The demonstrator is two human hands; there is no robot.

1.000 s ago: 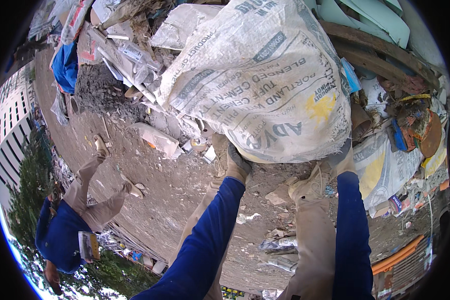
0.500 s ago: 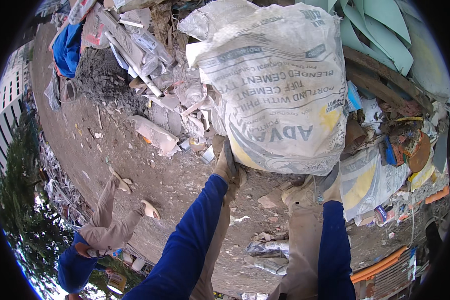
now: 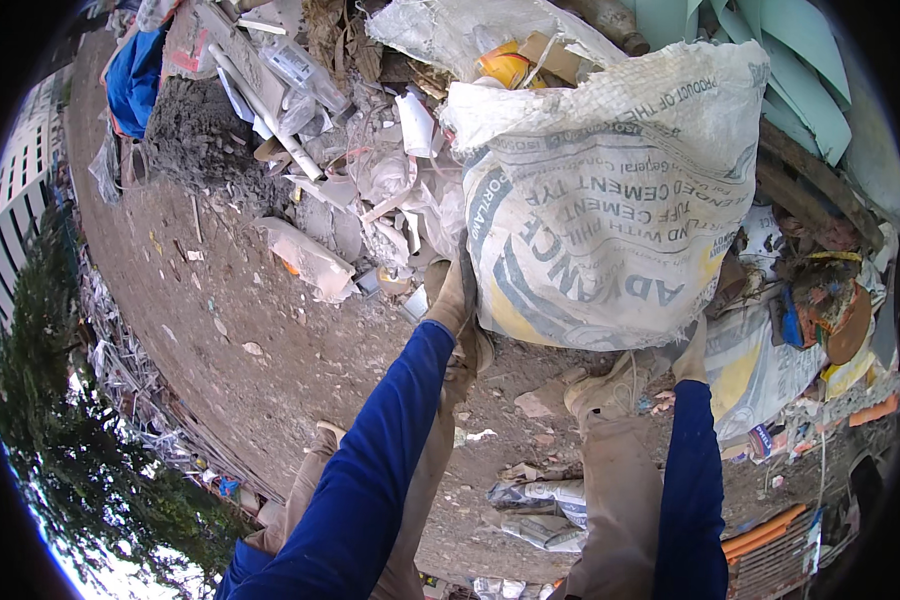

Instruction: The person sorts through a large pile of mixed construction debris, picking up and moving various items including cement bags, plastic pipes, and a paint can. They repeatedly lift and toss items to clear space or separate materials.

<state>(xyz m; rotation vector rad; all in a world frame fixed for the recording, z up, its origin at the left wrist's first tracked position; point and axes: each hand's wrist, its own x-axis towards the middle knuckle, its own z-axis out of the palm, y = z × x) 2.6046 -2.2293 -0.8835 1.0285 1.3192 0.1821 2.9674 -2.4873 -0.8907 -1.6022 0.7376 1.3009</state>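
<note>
A bulky white woven cement sack (image 3: 610, 215) with faded dark print and a yellow patch stands in front of me on the rubble. At its lower left side is my left hand (image 3: 455, 295), in a beige and grey glove, gripping the sack's edge. My right hand (image 3: 690, 355), gloved alike, grips the lower right corner. The fingers of both hands are partly hidden by the sack. Above the sack's far rim, a yellow object (image 3: 505, 65) and scraps of debris show.
Mixed rubbish (image 3: 370, 190) with pipes and plastic lies left of the sack. Pale green sheets (image 3: 795, 75) and wooden beams (image 3: 810, 180) are at the far right. Another cement sack (image 3: 770, 365) lies flat to the right. A co-worker's trousered leg (image 3: 310, 475) shows beside my left arm.
The sack's top has swung to the right and dropped, uncovering the yellow object and debris behind it. My right hand has shifted slightly right. The co-worker has moved nearer, behind my left arm.
</note>
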